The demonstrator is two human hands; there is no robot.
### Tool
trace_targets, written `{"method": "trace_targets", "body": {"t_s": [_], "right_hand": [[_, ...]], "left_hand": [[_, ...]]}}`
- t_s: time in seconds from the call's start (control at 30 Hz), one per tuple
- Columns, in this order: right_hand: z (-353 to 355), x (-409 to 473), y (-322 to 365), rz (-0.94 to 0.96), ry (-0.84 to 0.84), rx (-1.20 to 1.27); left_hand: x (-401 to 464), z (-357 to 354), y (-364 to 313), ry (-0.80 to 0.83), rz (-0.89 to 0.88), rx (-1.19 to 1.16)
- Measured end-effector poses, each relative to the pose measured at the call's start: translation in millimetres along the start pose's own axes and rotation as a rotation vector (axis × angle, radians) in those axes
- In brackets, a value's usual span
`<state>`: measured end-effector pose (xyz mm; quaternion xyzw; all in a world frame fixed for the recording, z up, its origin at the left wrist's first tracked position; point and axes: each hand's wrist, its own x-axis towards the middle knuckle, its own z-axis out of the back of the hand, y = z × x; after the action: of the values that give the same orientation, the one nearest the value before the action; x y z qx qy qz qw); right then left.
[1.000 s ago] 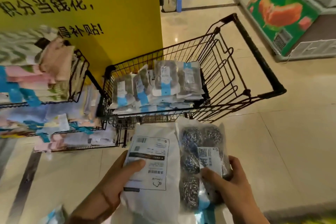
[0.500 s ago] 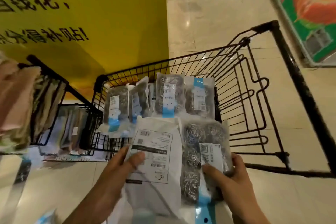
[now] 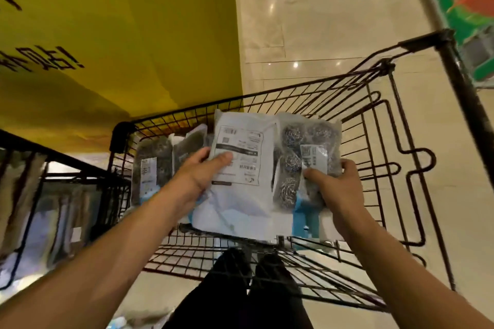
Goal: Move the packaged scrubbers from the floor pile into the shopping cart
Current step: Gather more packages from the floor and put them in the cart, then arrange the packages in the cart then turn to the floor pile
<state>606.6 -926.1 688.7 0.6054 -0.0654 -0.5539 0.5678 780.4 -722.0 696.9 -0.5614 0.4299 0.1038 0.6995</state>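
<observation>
Two packs are held side by side over the black wire cart (image 3: 355, 125). The white pack (image 3: 240, 165) shows a label with black print. The clear pack (image 3: 307, 157) shows round silver scrubbers. More packs (image 3: 152, 165) stand inside the cart at its left.

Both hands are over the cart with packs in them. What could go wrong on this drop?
1. The left hand holds the white pack and the right hand the scrubber pack, each gripped near one edge, so a pack may tilt and slide out unevenly.
2. Packs already in the shopping cart stand upright at its left; a drop could knock them over.
3. The slick packs might slide toward the cart's empty right side.
</observation>
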Motion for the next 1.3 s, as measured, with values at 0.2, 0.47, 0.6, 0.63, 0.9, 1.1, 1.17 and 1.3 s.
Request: {"method": "trace_targets", "body": {"t_s": [0.2, 0.47, 0.6, 0.63, 0.9, 1.1, 1.17, 1.3], "right_hand": [[-6.9, 49.3, -2.8, -0.056, 0.066, -0.111], [-7.0, 36.5, -21.8, 0.118, -0.031, -0.403], [-0.2, 11.2, -27.6, 0.209, -0.051, -0.577], [3.0, -2.1, -21.7, 0.231, -0.084, -0.621], [22.6, -66.6, 8.5, 0.136, 0.305, -0.636], [18.5, -100.3, 12.7, 0.207, 0.521, -0.668], [22.7, -107.5, 6.3, 0.234, 0.597, -0.658], [35.0, -114.7, -5.3, 0.277, 0.705, -0.699]], "left_hand": [[55.9, -12.0, -2.2, 0.037, 0.078, 0.065], [51.6, -14.4, 3.8, 0.056, 0.011, 0.287], [37.3, 6.9, 15.8, 0.063, 0.01, 0.33], [30.4, 13.4, 19.3, 0.069, 0.019, 0.349], [-30.6, 60.9, 58.8, -0.032, -0.006, 0.4], [-93.9, 68.6, 101.2, -0.181, 0.09, 0.185], [-114.4, 63.2, 117.8, -0.243, 0.134, 0.106], [-152.3, 57.0, 155.6, -0.35, 0.193, -0.002]]}}
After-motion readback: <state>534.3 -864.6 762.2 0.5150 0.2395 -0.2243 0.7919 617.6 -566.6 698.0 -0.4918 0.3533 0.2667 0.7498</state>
